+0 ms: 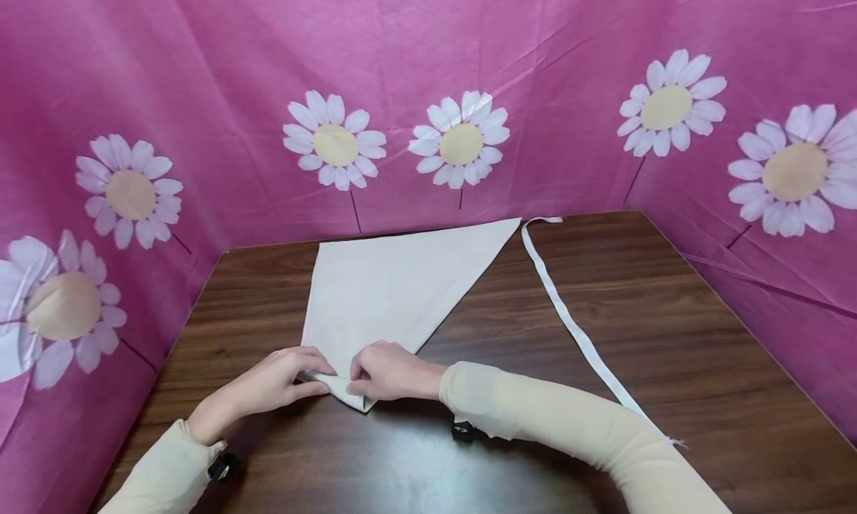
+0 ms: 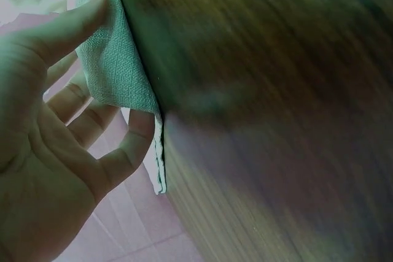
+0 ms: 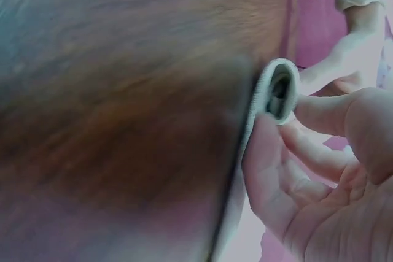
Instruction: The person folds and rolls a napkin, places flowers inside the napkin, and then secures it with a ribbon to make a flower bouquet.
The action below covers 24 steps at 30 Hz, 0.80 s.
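A white cloth lies flat on the brown wooden table, its near end turned over into a small roll. The left hand pinches the left part of that roll; in the left wrist view its thumb lies over the woven cloth, with the other fingers beneath. Close beside it, the right hand grips the roll's right part. From the right wrist, the open end of the rolled cloth shows as a hollow loop between thumb and fingers. What lies inside the loop is too dark to tell.
A narrow white strip runs down the right side of the wooden table, passing behind the right sleeve. Pink flowered curtain surrounds the table's back and sides. Small black devices sit at both wrists.
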Each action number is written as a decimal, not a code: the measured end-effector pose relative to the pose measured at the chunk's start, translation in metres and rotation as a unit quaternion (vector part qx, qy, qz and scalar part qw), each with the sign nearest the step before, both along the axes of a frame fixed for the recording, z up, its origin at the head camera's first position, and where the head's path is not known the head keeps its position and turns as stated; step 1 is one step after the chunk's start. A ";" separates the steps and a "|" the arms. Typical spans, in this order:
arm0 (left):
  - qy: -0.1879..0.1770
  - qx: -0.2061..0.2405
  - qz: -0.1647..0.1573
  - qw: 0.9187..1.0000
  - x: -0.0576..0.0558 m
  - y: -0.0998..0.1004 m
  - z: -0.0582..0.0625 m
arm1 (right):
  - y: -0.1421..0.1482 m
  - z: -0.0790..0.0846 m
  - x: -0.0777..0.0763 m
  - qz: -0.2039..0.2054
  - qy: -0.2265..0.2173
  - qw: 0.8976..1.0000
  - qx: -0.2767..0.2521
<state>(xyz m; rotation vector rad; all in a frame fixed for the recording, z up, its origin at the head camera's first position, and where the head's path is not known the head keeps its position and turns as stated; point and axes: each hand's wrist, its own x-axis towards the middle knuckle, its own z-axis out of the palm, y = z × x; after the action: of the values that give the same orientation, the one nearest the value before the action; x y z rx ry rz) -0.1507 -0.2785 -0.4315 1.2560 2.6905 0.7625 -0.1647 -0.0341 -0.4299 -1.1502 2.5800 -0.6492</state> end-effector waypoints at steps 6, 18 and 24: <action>-0.008 0.003 0.007 1.000 -0.001 0.002 0.002 | 0.002 0.006 0.006 0.035 0.063 0.997 0.009; -0.002 0.014 0.019 1.000 0.000 0.007 -0.002 | 0.008 0.009 0.004 0.022 0.012 1.000 0.001; -0.009 0.014 0.035 0.999 0.003 0.006 0.001 | 0.003 0.005 -0.001 -0.003 -0.020 1.000 -0.001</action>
<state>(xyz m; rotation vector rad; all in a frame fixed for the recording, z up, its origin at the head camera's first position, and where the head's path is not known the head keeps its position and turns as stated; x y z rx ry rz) -0.1480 -0.2730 -0.4307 1.1613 2.7312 0.8188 -0.1660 -0.0315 -0.4249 -1.1200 2.5502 -0.6697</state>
